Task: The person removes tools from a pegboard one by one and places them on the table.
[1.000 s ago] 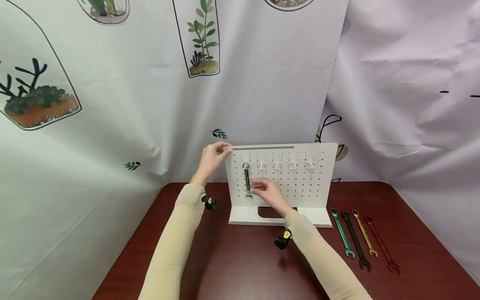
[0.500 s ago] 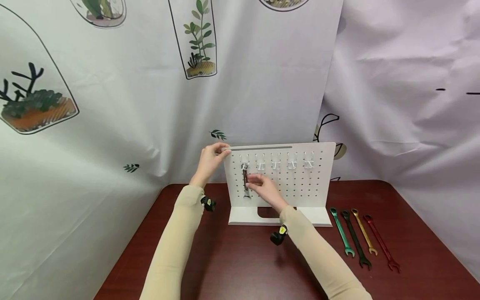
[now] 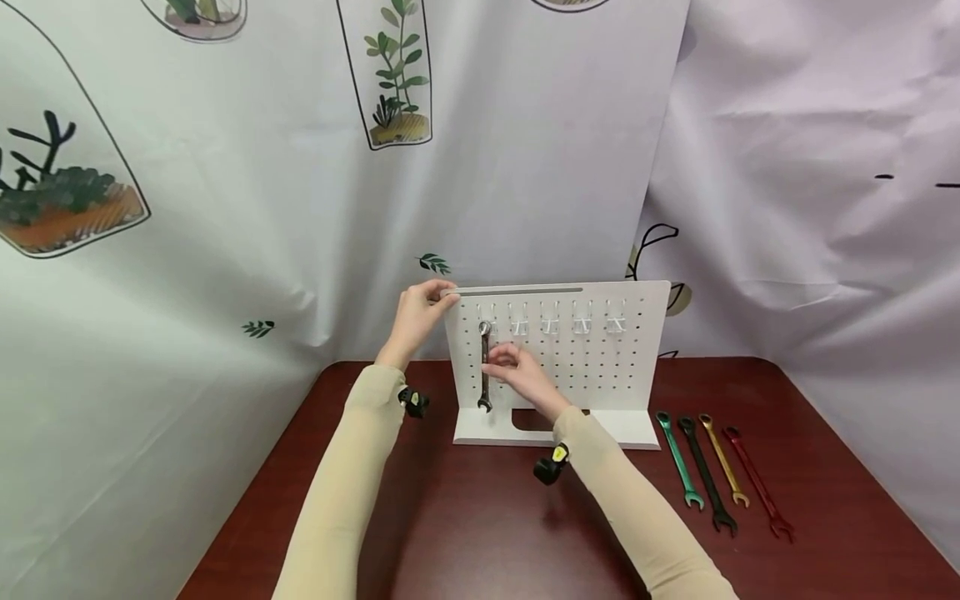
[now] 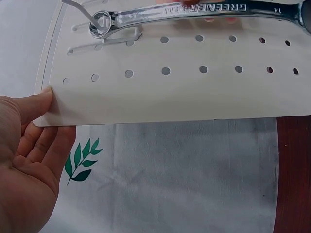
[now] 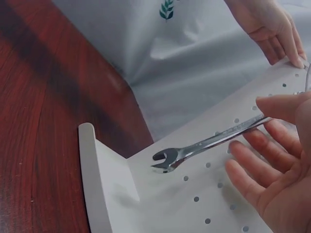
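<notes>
A chrome combination wrench hangs upright at the leftmost hook of the white pegboard. Its ring end is around the hook's prong in the left wrist view. My right hand pinches the shank between thumb and fingers; the open jaw end stands off the board's face, pointing down. With thumb in front and fingers behind, my left hand grips the top left corner of the pegboard.
Several white hooks line the board to the right. On the dark red table at right lie a green wrench, a black wrench, a gold wrench and a red wrench. A printed curtain hangs behind.
My right hand has moved left and slightly up and now pinches the chrome wrench. The wrench's lower end has come away from the board. My left hand keeps its grip on the corner.
</notes>
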Motion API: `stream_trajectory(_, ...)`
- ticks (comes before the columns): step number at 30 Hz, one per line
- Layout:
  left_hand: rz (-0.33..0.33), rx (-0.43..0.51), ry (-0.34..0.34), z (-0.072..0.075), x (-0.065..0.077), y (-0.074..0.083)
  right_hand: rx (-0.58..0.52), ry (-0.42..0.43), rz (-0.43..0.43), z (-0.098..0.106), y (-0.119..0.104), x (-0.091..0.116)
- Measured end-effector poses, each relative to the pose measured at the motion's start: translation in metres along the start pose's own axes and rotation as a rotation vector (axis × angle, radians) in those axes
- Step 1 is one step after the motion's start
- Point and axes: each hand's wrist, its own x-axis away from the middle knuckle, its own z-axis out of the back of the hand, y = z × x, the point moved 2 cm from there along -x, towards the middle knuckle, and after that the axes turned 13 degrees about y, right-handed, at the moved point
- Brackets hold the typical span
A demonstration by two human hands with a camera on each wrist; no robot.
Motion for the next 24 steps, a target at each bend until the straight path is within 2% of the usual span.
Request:
stream_trajectory(11, 0.007, -0.001, -0.005, -0.001, -0.004, 0.003, -0.015, -0.065, -0.011, -0.003, -0.002, 0.008)
stream_trajectory(19, 0.006, -0.005, -0.006, -0.001, -0.004, 0.003, -0.034, 0.009, 0.0, -0.008, 0.005, 0.013)
stream_trajectory(24, 0.009, -0.008, -0.005, 0.0, -0.002, 0.0, -0.025, 0.02, 0.01, -0.007, 0.007, 0.015)
